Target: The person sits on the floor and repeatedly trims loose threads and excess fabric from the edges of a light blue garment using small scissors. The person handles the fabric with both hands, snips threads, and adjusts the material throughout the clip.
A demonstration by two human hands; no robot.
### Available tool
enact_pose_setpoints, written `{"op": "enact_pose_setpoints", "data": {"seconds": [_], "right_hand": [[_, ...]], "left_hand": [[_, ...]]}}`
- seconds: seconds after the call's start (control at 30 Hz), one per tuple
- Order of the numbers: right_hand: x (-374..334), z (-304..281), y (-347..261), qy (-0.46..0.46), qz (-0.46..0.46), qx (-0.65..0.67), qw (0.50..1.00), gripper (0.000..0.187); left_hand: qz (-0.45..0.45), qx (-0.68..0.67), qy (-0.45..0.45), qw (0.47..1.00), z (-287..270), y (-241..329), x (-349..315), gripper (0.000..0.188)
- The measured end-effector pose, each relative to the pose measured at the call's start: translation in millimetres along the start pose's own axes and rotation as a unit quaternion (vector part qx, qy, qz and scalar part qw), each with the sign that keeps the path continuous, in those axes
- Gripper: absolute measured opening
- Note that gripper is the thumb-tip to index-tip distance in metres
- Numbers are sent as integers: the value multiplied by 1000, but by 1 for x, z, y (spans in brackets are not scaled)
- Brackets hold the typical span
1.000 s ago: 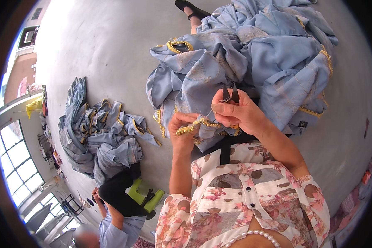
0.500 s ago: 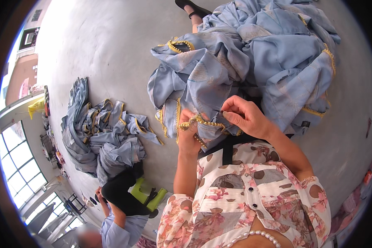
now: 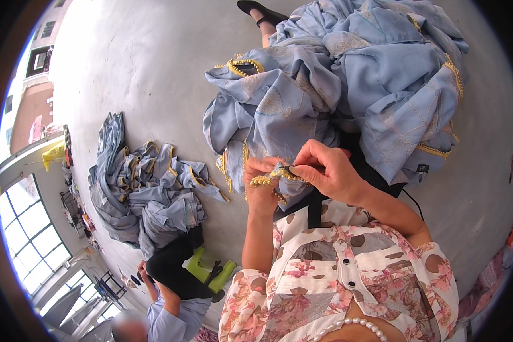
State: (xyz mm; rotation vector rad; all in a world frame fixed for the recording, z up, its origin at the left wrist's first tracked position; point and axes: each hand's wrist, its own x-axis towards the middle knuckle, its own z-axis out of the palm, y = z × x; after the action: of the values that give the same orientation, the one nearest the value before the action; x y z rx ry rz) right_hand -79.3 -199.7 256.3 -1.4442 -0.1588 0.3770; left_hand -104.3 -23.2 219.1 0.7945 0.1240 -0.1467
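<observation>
A large light-blue garment (image 3: 376, 74) with embroidery and gold beaded edging lies heaped over my lap and beyond. My left hand (image 3: 260, 185) is closed on a bunched edge of it, where gold beaded trim (image 3: 262, 180) loops out between the fingers. Beside it, my right hand (image 3: 330, 174) is closed in a pinch. From its thumb and fingertips a small dark tool (image 3: 290, 169) pokes toward the trim, its tip at the bunched cloth. Most of that tool is hidden in the hand, so its kind does not show.
On the grey floor (image 3: 154, 74) to the left lies another pile of blue cloth (image 3: 148, 194) with gold edging. Near it a co-worker in dark trousers (image 3: 168, 265) sits on a lime-green stool (image 3: 196, 268). A foot in a black shoe (image 3: 262, 12) shows at the top.
My right hand has come in lower and closer to my left, bringing the dark tool's tip to the beaded trim. My left hand keeps its hold on the edge.
</observation>
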Motion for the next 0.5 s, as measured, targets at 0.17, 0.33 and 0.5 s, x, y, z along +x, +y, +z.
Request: {"op": "enact_pose_setpoints", "data": {"seconds": [0.17,0.33,0.5], "right_hand": [[0,-11,5,4,61,77,995,20],[-2,-17,3,-67,56,67,994,21],[3,-14,-2,-53,-19,-6,998,24]], "left_hand": [[-6,-2,-2,1000,-1,3,1,21],[-13,32,8,999,-4,7,3,22],[-41,52,15,998,-1,9,2,19]]}}
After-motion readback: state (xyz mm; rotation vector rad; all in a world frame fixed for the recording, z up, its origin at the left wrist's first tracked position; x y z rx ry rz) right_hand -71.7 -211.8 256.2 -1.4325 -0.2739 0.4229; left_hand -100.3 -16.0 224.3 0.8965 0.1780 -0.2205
